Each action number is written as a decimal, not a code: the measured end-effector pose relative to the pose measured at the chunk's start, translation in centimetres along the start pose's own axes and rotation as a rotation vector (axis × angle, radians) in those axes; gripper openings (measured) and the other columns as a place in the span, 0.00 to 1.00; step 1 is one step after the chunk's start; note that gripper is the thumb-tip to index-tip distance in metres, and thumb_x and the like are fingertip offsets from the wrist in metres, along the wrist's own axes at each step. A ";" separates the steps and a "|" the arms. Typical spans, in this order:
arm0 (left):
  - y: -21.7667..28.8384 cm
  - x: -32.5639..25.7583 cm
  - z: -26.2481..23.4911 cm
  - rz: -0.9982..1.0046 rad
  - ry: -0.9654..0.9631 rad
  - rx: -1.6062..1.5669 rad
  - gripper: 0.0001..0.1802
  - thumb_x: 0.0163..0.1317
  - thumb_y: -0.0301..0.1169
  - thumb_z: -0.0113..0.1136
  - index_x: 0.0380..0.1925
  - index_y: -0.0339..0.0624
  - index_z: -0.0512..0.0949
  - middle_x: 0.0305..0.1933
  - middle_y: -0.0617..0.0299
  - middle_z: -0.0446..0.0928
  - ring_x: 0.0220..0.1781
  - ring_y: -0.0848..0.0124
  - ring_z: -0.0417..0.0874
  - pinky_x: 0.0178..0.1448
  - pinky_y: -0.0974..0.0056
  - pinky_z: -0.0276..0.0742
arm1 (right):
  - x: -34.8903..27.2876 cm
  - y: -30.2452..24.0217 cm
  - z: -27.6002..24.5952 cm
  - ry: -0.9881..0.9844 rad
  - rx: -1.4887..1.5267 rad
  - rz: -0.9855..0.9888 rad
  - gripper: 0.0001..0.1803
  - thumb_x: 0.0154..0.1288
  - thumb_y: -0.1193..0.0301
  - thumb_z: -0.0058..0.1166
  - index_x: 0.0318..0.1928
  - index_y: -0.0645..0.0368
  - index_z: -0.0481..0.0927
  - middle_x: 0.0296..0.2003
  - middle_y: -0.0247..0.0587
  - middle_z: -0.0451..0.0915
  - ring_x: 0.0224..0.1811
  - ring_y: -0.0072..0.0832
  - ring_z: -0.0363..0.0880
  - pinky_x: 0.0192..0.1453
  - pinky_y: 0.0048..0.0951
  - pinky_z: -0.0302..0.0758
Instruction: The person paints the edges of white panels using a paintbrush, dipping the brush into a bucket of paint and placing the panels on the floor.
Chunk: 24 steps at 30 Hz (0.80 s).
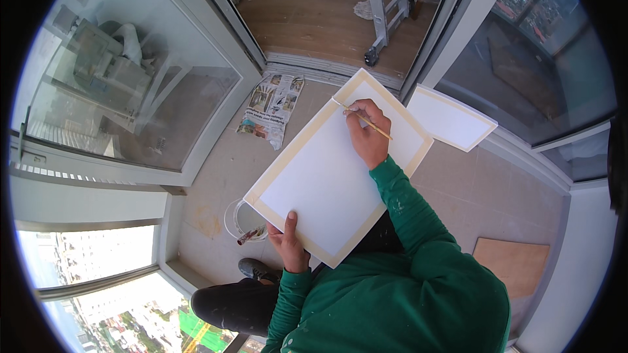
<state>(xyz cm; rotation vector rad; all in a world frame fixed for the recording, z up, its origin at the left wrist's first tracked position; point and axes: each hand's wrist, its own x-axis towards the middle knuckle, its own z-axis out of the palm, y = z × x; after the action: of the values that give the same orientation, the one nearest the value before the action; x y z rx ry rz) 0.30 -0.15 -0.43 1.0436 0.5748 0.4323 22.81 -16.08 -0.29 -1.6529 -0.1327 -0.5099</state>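
A white rectangular board [320, 167], edged all round with cream masking tape, lies tilted across my lap. My left hand [290, 243] grips its lower left edge, thumb on the white face and fingers beneath. In my right hand [370, 132] is a thin paintbrush [381, 132] with a light wooden handle, pinched between the fingers. Its tip is at the taped upper left edge of the board, near the top corner. Whether the tip touches the tape I cannot tell for sure.
A second white taped board [451, 117] leans by the right glass door. Newspaper [272, 108] lies on the tiled floor. A clear tub [245, 221] with a dark-handled brush [250, 236] stands left of my board. A ladder [386, 13] is beyond the doorway; a brown panel [511, 265] lies at right.
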 end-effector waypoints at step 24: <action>-0.3 0.3 0.1 -0.018 -0.001 -0.023 0.24 0.70 0.26 0.66 0.63 0.34 0.71 0.55 0.54 0.82 0.52 0.67 0.85 0.57 0.62 0.81 | 1.5 0.6 -0.5 0.039 0.003 -0.027 0.07 0.68 0.84 0.55 0.44 0.63 0.77 0.37 0.42 0.86 0.45 0.27 0.88 0.54 0.27 0.81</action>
<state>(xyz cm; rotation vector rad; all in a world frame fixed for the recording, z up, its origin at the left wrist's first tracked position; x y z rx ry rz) 0.60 -0.17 -0.70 1.0158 0.5771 0.4216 24.24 -16.99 -0.26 -1.6391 -0.1272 -0.5615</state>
